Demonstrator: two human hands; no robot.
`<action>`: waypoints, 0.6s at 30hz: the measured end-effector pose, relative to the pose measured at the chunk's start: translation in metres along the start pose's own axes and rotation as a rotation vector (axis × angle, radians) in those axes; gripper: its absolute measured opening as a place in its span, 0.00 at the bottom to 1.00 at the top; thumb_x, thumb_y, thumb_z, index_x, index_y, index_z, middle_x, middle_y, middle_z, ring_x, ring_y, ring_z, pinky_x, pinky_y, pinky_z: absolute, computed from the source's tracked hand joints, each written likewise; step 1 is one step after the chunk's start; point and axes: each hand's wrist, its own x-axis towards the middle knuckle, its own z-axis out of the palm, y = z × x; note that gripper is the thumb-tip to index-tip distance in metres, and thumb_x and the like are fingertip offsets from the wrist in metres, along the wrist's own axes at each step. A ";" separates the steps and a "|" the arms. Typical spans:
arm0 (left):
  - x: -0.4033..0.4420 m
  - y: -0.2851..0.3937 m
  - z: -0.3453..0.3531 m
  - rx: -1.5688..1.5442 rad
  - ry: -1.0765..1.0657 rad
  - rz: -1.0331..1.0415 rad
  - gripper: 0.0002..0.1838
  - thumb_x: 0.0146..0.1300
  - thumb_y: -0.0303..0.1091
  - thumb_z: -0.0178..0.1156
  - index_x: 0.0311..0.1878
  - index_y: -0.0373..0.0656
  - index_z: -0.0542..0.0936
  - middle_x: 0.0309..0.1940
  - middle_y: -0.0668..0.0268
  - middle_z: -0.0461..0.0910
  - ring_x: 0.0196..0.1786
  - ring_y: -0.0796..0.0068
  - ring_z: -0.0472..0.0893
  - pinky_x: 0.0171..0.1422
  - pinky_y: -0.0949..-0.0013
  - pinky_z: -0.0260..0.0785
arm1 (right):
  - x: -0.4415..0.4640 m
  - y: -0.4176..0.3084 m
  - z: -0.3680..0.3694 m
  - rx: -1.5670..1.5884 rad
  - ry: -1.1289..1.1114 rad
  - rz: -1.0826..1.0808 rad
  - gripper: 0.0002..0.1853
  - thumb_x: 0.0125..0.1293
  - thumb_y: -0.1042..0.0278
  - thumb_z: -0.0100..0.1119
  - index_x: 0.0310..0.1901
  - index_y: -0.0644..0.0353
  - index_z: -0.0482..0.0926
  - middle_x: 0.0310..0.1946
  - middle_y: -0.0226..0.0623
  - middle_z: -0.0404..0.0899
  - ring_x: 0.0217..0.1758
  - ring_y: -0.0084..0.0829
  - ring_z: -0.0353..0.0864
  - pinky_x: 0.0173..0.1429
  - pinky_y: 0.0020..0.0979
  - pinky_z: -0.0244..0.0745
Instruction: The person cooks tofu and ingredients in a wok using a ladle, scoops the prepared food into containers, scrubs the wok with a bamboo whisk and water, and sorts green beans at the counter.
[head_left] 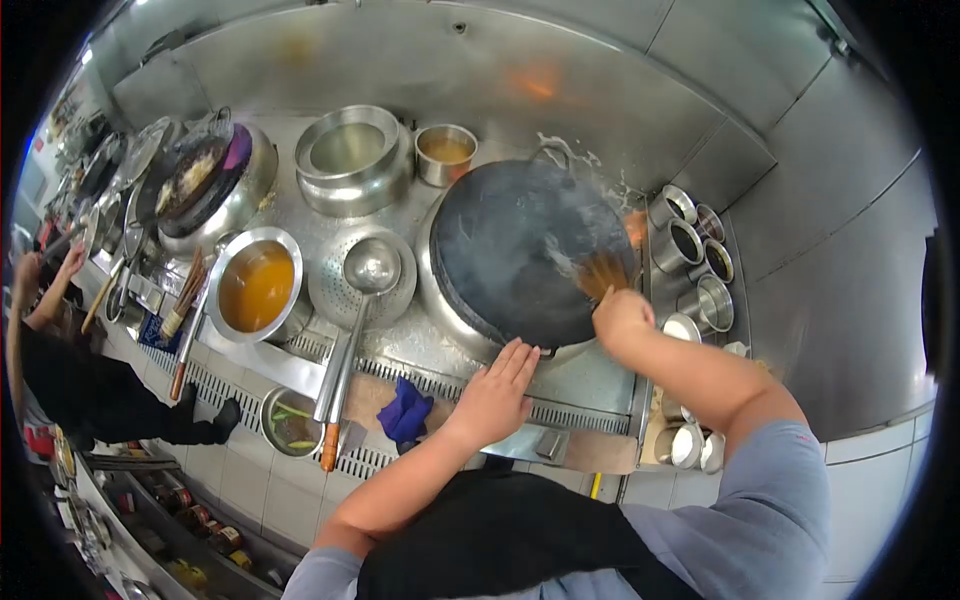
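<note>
A large dark wok (520, 240) sits on the range in front of me, with steam rising off its inside. My right hand (625, 318) is closed round a bamboo wok brush (600, 272), whose bristles touch the wok's right inner side. My left hand (497, 393) lies with its fingers stretched out at the wok's near rim, close to the small rim handle; whether the fingertips touch it I cannot tell. Left of the wok, a steel ladle (372, 266) rests in a perforated strainer (325, 285), their handles pointing towards me.
A pot of orange liquid (222, 305), a large steel pot (325, 190) and a smaller pot (432, 172) stand to the left. Several seasoning containers (675, 245) line the right side. A blue cloth (405, 410) lies at the front edge. Another person (90, 380) works at far left.
</note>
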 end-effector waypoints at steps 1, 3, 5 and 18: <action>-0.006 0.002 0.002 -0.020 0.023 0.010 0.39 0.54 0.35 0.62 0.69 0.35 0.61 0.67 0.54 0.62 0.72 0.58 0.60 0.62 0.57 0.68 | 0.015 0.002 0.011 0.147 0.030 0.015 0.22 0.62 0.70 0.53 0.58 0.68 0.74 0.33 0.39 0.85 0.29 0.38 0.85 0.18 0.45 0.77; -0.007 0.002 0.001 -0.003 0.009 0.020 0.39 0.53 0.35 0.62 0.69 0.35 0.61 0.67 0.54 0.63 0.72 0.58 0.60 0.61 0.57 0.68 | 0.059 0.036 -0.001 0.327 0.034 0.008 0.17 0.62 0.69 0.54 0.52 0.65 0.78 0.32 0.40 0.85 0.31 0.39 0.87 0.20 0.46 0.79; -0.006 0.000 -0.002 0.029 0.004 0.039 0.40 0.53 0.35 0.63 0.69 0.35 0.61 0.67 0.54 0.63 0.73 0.57 0.59 0.61 0.58 0.68 | 0.052 0.033 -0.018 0.346 -0.004 -0.025 0.17 0.62 0.69 0.53 0.52 0.65 0.78 0.32 0.40 0.86 0.32 0.39 0.87 0.21 0.46 0.79; -0.009 -0.003 -0.001 0.030 -0.027 0.049 0.41 0.54 0.36 0.62 0.70 0.34 0.59 0.68 0.52 0.61 0.73 0.56 0.58 0.65 0.57 0.66 | 0.011 0.073 -0.047 0.606 0.256 -0.184 0.13 0.63 0.72 0.46 0.46 0.60 0.79 0.40 0.53 0.83 0.41 0.43 0.85 0.42 0.42 0.80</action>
